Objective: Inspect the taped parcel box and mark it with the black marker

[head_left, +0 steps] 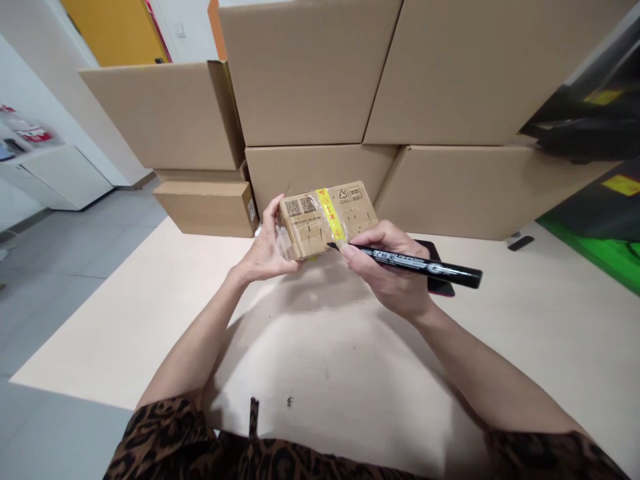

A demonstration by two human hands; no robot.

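A small cardboard box is tilted up above the table, with printed codes, recycling marks and several short black strokes on the face toward me. A yellow and clear tape strip runs across that face. My left hand grips the box by its left end, thumb below and fingers behind. In my right hand is a black marker pen, uncapped, its tip close to the lower edge of the box beside the tape. Whether the tip touches the cardboard I cannot tell.
Large cardboard boxes are stacked behind my hands on the pale table. A smaller closed carton stands at the left. A flat black object lies partly under my right hand, and a small black piece farther right.
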